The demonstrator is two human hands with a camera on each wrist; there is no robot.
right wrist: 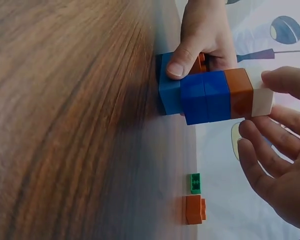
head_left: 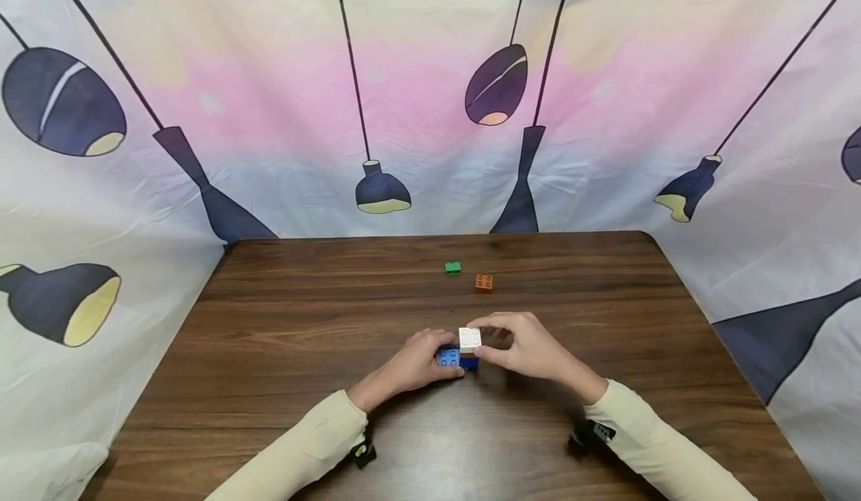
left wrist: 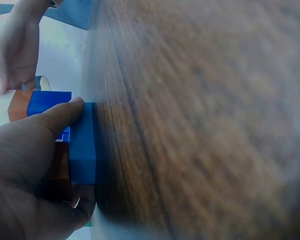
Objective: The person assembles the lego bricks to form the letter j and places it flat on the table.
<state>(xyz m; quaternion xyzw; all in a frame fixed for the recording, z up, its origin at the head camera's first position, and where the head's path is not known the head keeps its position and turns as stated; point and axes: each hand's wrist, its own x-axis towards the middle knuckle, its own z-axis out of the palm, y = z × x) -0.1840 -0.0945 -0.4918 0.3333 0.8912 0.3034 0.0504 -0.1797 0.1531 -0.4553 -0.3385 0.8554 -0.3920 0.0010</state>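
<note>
The white brick (head_left: 470,338), the light blue brick (right wrist: 170,100) and the green brick (head_left: 453,268) look like plastic, smooth and with a mild gloss. The surface (head_left: 323,299) has a wood grain and shines softly between the sleeves (head_left: 309,441), which are matt cloth. Behind, the backdrop (head_left: 424,90) is cloth too, matt, with fine creases.

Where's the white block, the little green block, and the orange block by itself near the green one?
White block (head_left: 469,337): head view, on its studded top.
Green block (head_left: 453,268): head view, middle of the part that shows.
Orange block (right wrist: 193,210): right wrist view, on its side.
</note>
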